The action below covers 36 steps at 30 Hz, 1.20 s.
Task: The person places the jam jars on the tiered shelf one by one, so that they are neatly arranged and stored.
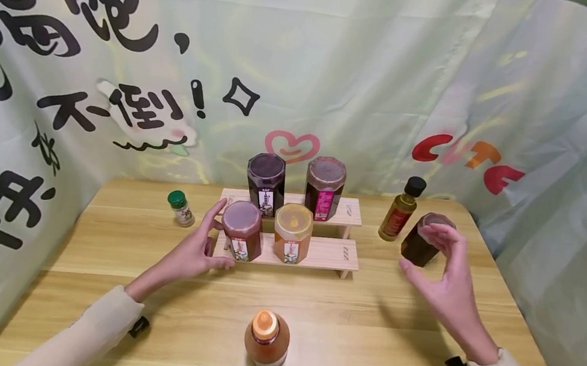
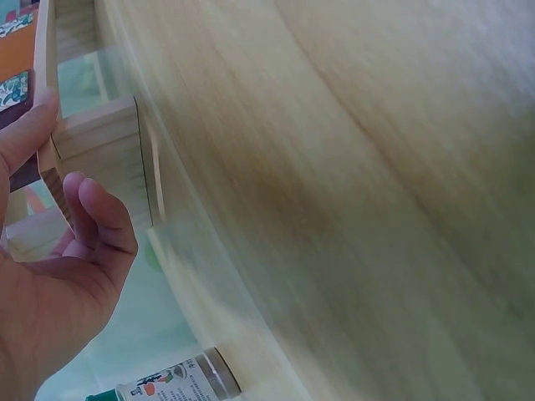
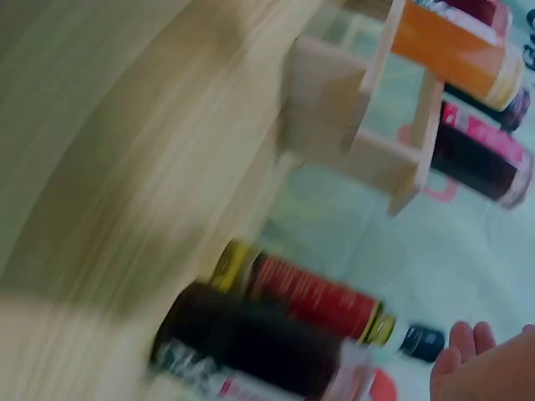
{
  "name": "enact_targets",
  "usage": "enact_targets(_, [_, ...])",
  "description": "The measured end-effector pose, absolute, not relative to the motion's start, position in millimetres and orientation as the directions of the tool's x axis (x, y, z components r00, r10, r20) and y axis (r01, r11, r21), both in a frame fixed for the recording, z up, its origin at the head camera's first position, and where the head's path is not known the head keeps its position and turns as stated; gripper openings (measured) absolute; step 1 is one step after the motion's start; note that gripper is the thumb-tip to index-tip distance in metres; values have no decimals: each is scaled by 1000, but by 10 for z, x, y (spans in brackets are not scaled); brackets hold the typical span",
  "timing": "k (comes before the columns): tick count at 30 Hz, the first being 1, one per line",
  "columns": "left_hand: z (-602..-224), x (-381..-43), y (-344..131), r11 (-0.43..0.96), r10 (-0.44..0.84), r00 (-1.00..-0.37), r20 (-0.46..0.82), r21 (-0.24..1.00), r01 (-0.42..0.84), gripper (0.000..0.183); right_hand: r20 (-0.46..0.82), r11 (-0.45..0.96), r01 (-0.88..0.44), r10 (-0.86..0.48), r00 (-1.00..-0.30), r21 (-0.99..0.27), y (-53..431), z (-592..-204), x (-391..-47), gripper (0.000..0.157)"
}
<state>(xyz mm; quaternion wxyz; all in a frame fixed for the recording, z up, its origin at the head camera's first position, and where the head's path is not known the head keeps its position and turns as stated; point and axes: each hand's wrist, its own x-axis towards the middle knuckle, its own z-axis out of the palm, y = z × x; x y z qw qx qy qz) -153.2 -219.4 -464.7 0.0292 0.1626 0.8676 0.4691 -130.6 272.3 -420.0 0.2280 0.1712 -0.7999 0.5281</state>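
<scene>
A dark red jam jar [image 1: 241,231] stands at the left end of the lower tier of a small two-tier wooden rack [image 1: 326,253]. My left hand [image 1: 199,251] reaches round its left side, index finger by the lid and thumb low at the front. In the left wrist view, the thumb lies over the jar's lower part, the other fingers bent beside the rack's end. An orange-yellow jar [image 1: 293,234] is next to it. My right hand [image 1: 448,279] curves loosely beside a dark jar [image 1: 419,245] on the table at right; in the right wrist view, its fingers appear apart from that jar.
Two dark jars, one left [image 1: 266,183] and one right [image 1: 324,186], sit on the upper tier. An oil bottle [image 1: 399,213] stands beyond the right jar. A green-capped shaker [image 1: 180,209] is left of the rack, an orange-capped sauce bottle [image 1: 267,343] near the front. Printed curtains [image 1: 369,95] surround the table.
</scene>
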Motion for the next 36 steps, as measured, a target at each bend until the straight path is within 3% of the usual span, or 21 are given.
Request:
enact_targets(6, [-4719,-1581,-2251,477,325,-939,113,838,266,138,464,491,-389,34,-885,-780,3071,-4289,-1425,107])
enact_targets(10, [-4746,-1555,-2247,473,318,-941,119,840,266,138,374,488,-333,-15,-927,-807,3320,-4408,-1619,117])
enact_targets(15, [-4737,-1546,-2237,474,317,-942,113,841,260,138,306,436,-336,-139,-942,-835,3551,-4581,-1839,112])
enact_targets(27, [-4709,-1562,-2254,505,312,-947,81,830,238,137,340,350,-448,-329,-881,-823,3741,-4692,-2102,100])
enact_targets(36, [-4713,-1585,-2249,502,329,-940,87,827,252,136,343,438,-439,-285,-895,-784,3727,-4729,-2084,103])
